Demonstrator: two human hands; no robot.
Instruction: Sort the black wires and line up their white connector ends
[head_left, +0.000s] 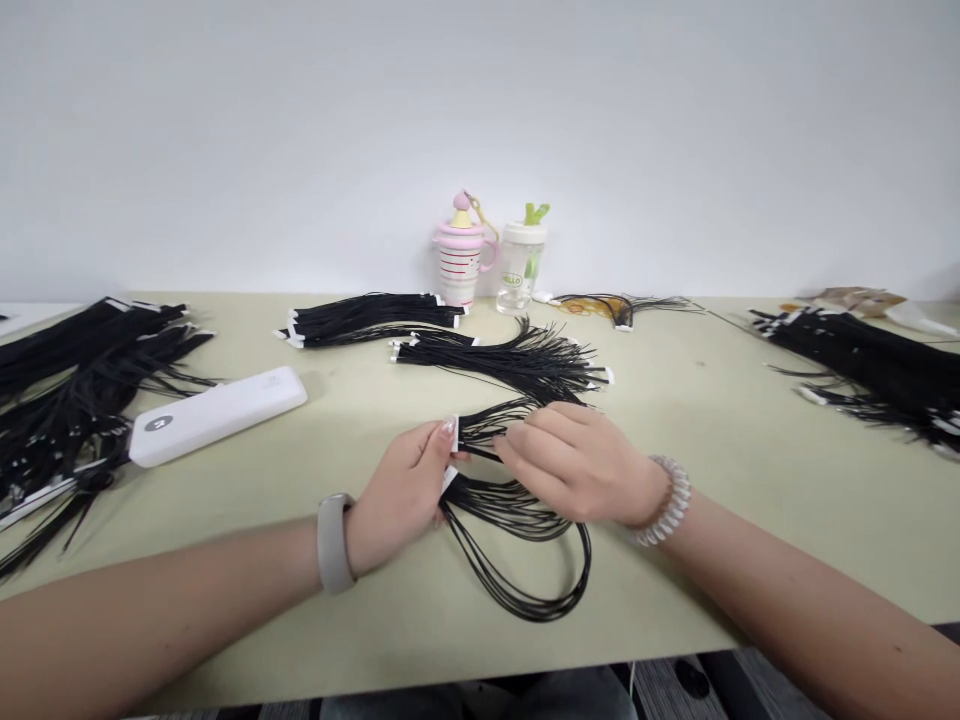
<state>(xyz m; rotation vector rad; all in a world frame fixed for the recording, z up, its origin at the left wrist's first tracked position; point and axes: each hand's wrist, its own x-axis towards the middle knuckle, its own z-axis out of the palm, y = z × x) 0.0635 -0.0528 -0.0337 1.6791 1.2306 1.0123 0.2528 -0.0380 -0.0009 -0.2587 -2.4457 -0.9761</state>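
Observation:
My left hand (401,487) is closed on a white connector (454,434), its thumb pressed on top. Black wires run rightward from that connector as a wire harness (517,505), with a lower part bent into a loop near the table's front. A second white connector (448,479) shows just below my left fingers. My right hand (577,460) is curled over the wires right of the connector, fingertips pinched against them; which wires it grips is partly hidden. Just beyond my hands lies another black wire bundle (502,362) with loose ends fanned out.
Black wire bundles lie at the left (82,380), at the back (367,318) and at the right (877,365) of the table. A white power bank (225,412) rests at left. A pink cup (459,262) and a clear bottle (520,268) stand by the wall.

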